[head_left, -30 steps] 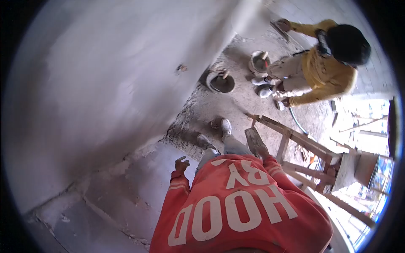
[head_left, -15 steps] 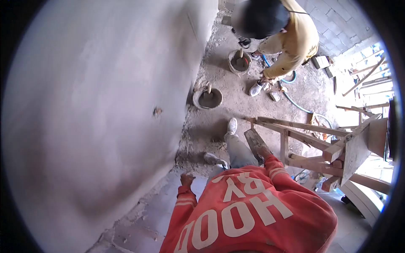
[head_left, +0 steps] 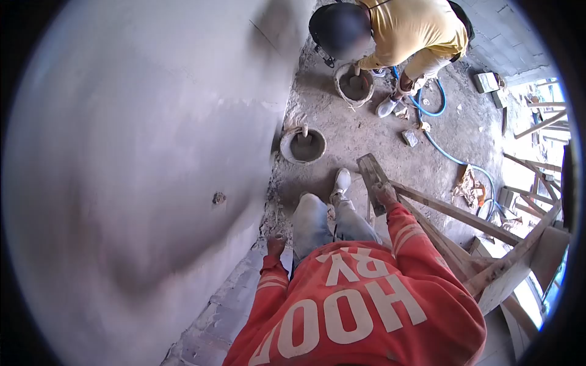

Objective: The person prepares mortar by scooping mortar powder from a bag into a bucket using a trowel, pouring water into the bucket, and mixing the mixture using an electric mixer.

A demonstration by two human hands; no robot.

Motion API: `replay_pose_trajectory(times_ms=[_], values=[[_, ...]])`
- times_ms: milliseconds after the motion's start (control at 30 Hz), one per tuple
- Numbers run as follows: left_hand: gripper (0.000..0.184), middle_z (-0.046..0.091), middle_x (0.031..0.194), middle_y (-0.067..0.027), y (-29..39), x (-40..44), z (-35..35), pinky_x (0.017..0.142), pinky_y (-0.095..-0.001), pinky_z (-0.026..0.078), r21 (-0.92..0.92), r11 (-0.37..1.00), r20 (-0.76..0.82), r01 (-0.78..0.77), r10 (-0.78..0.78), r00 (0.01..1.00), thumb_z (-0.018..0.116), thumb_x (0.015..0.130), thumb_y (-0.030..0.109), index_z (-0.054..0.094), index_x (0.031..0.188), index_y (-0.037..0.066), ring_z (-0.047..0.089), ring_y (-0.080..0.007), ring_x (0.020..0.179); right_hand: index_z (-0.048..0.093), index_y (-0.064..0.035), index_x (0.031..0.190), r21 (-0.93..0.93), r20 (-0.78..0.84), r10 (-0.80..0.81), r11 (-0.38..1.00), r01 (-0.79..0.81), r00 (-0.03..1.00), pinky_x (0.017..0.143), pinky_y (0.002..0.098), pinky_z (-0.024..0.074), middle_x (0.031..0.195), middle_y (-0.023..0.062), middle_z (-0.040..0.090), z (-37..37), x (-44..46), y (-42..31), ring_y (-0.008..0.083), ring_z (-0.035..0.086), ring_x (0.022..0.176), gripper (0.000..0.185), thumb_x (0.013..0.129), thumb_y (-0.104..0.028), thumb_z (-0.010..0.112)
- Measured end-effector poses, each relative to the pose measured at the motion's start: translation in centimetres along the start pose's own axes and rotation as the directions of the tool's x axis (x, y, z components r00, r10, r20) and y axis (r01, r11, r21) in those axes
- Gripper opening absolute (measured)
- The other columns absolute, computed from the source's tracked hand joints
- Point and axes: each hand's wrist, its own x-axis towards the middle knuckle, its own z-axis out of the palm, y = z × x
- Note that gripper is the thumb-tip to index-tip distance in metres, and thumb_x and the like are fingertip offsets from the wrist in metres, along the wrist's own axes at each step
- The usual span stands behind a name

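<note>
My right hand [head_left: 384,194] is closed around a plastering float [head_left: 370,175], a long, flat board smeared with grey mortar. It is held out in front of my right leg, beside a wooden beam. My left hand [head_left: 276,244] hangs low near the plastered wall [head_left: 152,152], apart from it, fingers curled in and nothing seen in them. Ahead on the floor by the wall stands a bucket [head_left: 287,149] of grey mortar with a tool handle sticking up over its rim.
A co-worker in a yellow top [head_left: 415,27] bends over a second mortar bucket [head_left: 354,100]. A blue hose [head_left: 448,157] snakes across the rough floor. Wooden trestle beams [head_left: 455,210] rise on my right, close to my arm. Loose blocks [head_left: 486,82] lie farther back.
The float in my right hand has swung forward and up. My left hand has risen slightly and its fingers have curled. One knee has come forward. The co-worker has reached into the far bucket.
</note>
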Motion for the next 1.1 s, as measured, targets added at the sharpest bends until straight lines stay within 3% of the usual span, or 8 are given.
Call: replay_pose_trajectory(times_ms=[133,267,367,433,633,833,900,1100], values=[[0.034,0.068,0.091,-0.0192,8.9,1.4,-0.8,0.077,-0.0418,0.051,0.014,1.000,0.003,-0.008,0.007,1.000,0.070,0.071,0.025,0.065,0.096,0.002,0.065,-0.0348,0.088,0.067,-0.0057,0.098,-0.029,-0.059,0.016,0.999,-0.017,0.998,0.081,0.0436,0.0475,0.100,0.0218,0.065,2.4,4.9,4.2,0.0389,0.061,0.095,0.037,0.080,-0.037,0.058],[0.036,0.067,0.092,-0.0202,10.8,8.3,0.4,0.077,-0.0425,0.051,0.249,0.961,0.097,-0.121,0.100,0.990,0.068,0.072,0.023,0.063,0.101,0.001,0.064,-0.0361,0.089,0.065,-0.0001,0.091,0.008,-0.150,0.008,1.000,-0.007,0.989,0.073,0.0414,0.0479,0.086,0.0205,0.066,0.4,4.4,1.5,0.0372,0.063,0.081,0.035,0.080,-0.033,0.060],[0.041,0.067,0.095,-0.0186,13.7,15.6,2.1,0.076,-0.0430,0.051,0.374,0.925,0.228,-0.075,-0.013,0.974,0.065,0.074,0.021,0.059,0.111,0.005,0.064,-0.0360,0.089,0.066,0.0010,0.090,0.146,-0.005,0.157,0.977,-0.155,0.988,0.080,0.0433,0.0472,0.093,0.0237,0.065,0.6,6.4,1.5,0.0390,0.061,0.094,0.037,0.079,-0.034,0.060],[0.040,0.067,0.095,-0.0168,16.9,20.5,2.7,0.075,-0.0421,0.052,0.185,0.957,0.253,-0.225,0.174,0.952,0.063,0.077,0.021,0.058,0.114,0.008,0.065,-0.0343,0.087,0.066,-0.0005,0.092,0.190,-0.014,0.173,0.968,-0.167,0.985,0.079,0.0434,0.0474,0.093,0.0242,0.065,1.6,8.0,1.0,0.0390,0.061,0.093,0.035,0.079,-0.033,0.060],[0.043,0.068,0.095,-0.0144,25.0,35.6,7.0,0.077,-0.0382,0.052,0.356,0.885,0.277,-0.298,0.205,0.939,0.065,0.077,0.021,0.057,0.117,0.007,0.065,-0.0304,0.089,0.066,-0.0035,0.099,0.216,0.020,0.239,0.947,-0.237,0.971,0.081,0.0436,0.0475,0.099,0.0236,0.065,5.0,12.0,-2.0,0.0382,0.062,0.095,0.036,0.080,-0.033,0.060],[0.038,0.065,0.104,-0.0136,28.2,48.1,13.2,0.089,-0.0402,0.047,0.627,0.559,0.318,-0.542,0.452,0.834,0.069,0.073,0.019,0.062,0.109,0.011,0.061,-0.0312,0.098,0.064,-0.0024,0.102,0.261,0.009,0.164,0.952,-0.160,0.986,0.083,0.0457,0.0457,0.097,0.0232,0.065,15.6,16.2,0.6,0.0398,0.060,0.095,0.041,0.083,-0.037,0.056],[0.036,0.065,0.105,-0.0137,33.9,46.4,14.9,0.093,-0.0397,0.045,0.504,0.647,0.434,-0.572,0.383,0.816,0.070,0.073,0.018,0.063,0.108,0.011,0.059,-0.0306,0.102,0.056,0.0020,0.110,0.287,0.050,0.174,0.940,-0.181,0.983,0.082,0.0505,0.0450,0.095,0.0282,0.062,15.8,16.2,-0.4,0.0447,0.059,0.090,0.049,0.086,-0.040,0.053],[0.053,0.053,0.125,-0.0160,27.9,52.8,21.3,0.100,-0.0407,0.038,0.733,0.297,0.481,-0.612,0.410,0.775,0.070,0.074,0.020,0.052,0.123,0.006,0.046,-0.0330,0.118,0.056,0.0016,0.108,0.525,0.123,0.300,0.790,-0.318,0.946,0.079,0.0499,0.0449,0.093,0.0285,0.062,19.2,16.3,0.3,0.0457,0.058,0.089,0.042,0.091,-0.037,0.050]])
